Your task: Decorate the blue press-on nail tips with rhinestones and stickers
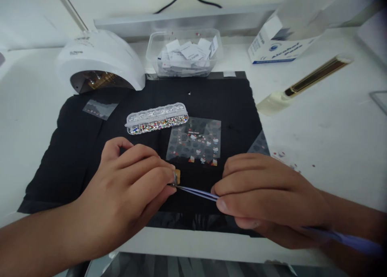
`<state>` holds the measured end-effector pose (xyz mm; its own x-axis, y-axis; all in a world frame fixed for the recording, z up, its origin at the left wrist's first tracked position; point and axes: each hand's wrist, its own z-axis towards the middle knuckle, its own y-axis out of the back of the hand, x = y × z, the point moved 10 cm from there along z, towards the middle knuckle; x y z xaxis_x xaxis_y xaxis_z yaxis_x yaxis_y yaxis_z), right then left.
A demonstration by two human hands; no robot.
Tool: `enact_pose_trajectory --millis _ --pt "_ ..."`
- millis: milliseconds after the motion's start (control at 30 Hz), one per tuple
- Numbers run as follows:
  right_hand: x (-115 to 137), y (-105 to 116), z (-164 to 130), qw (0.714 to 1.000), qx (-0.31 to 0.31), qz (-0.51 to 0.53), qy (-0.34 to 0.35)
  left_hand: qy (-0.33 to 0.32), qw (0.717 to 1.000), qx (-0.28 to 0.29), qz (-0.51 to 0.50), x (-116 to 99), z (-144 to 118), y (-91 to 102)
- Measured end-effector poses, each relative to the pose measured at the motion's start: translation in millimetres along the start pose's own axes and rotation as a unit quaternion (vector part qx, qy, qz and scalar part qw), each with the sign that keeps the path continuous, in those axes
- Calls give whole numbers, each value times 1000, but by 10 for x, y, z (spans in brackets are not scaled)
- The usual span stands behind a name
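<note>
My left hand is closed, pinching a small greyish piece in its fingertips; most of it is hidden, so its kind is unclear. A small yellow-tan piece shows right behind it. Purple tweezers are gripped in my right hand, their tips meeting the greyish piece at the left fingertips. Beyond the hands, a sheet of cartoon cat stickers lies on the black mat. A clear divided case of colourful rhinestones sits just to its upper left.
A white nail lamp stands at the back left. Beside it is a clear tub of small packets. An alcohol pads box and a brush are at right. Clear film lies left; small bits lie near my right wrist.
</note>
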<state>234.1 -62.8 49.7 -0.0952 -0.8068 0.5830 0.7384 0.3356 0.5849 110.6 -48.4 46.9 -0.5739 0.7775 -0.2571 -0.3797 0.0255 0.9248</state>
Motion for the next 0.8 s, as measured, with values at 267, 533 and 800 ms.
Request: enact_pose_trajectory --millis 267,533,800 --pt "1 6 -5 1000 -12 1 8 -1 1000 3 2 -4 -2 -5" --pt "6 -6 -5 1000 1 -16 6 -4 1000 -1 8 -2 -1 0" --pt "-16 -16 2 1000 4 -11 -1 -3 1000 5 4 -3 -3 -17"
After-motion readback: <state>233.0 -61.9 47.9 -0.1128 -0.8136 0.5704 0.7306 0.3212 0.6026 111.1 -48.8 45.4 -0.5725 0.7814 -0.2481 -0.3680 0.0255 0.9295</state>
